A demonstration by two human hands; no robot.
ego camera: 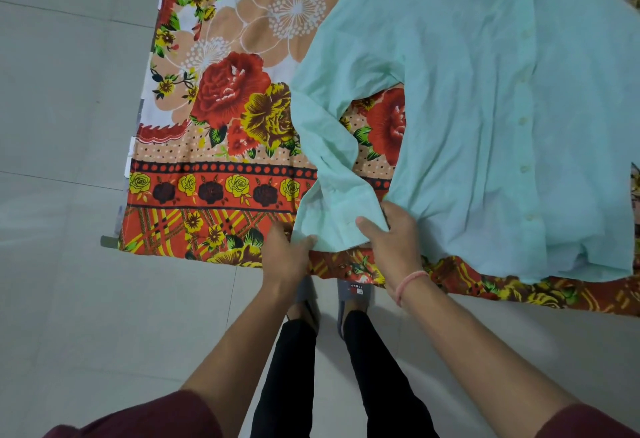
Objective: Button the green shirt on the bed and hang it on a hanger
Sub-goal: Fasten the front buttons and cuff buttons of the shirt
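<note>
A pale green shirt point(485, 98) lies spread flat on the bed, its front placket with a row of buttons point(524, 169) running down the right side. Its left sleeve bends down toward the bed's near edge and ends in a cuff point(337, 226). My left hand point(285, 257) pinches the cuff's left corner. My right hand point(391, 240) grips the cuff's right side, thumb on top of the cloth. No hanger is in view.
The bed carries a floral sheet point(221, 118) in red, yellow and peach that hangs over the near edge. Pale floor tiles point(69, 125) lie to the left and below. My feet in grey slippers point(353, 295) stand close to the bed's edge.
</note>
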